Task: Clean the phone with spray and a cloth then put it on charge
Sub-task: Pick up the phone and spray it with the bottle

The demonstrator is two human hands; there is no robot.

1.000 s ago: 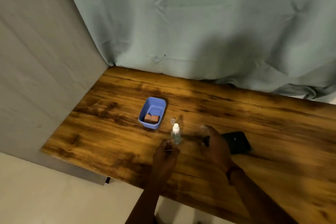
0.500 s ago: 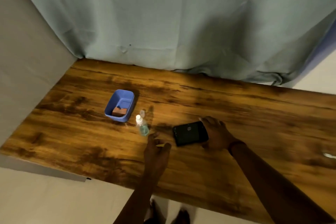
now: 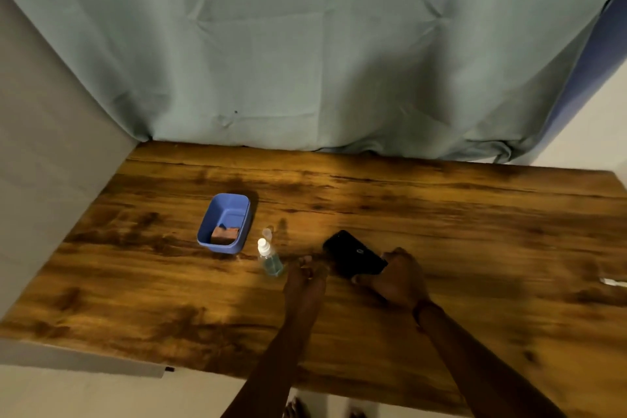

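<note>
right hand (image 3: 395, 276) is gripping phone (image 3: 351, 253), long axis running far-left to near-right; left hand (image 3: 307, 276), grasp unclear, is hovering beside bottle (image 3: 269, 256).

A dark-stained wooden desk (image 3: 441, 214) stands against a creased grey-green curtain (image 3: 305, 44) that hangs down to its far edge. A plain grey wall (image 3: 51, 146) closes the left side. A blue strip of fabric (image 3: 590, 78) edges the curtain at right. Below lies a pale floor (image 3: 101, 397).

phone (image 3: 351, 256) near end hidden under right hand (image 3: 398, 282); left fingers (image 3: 307, 262) blurred
</note>
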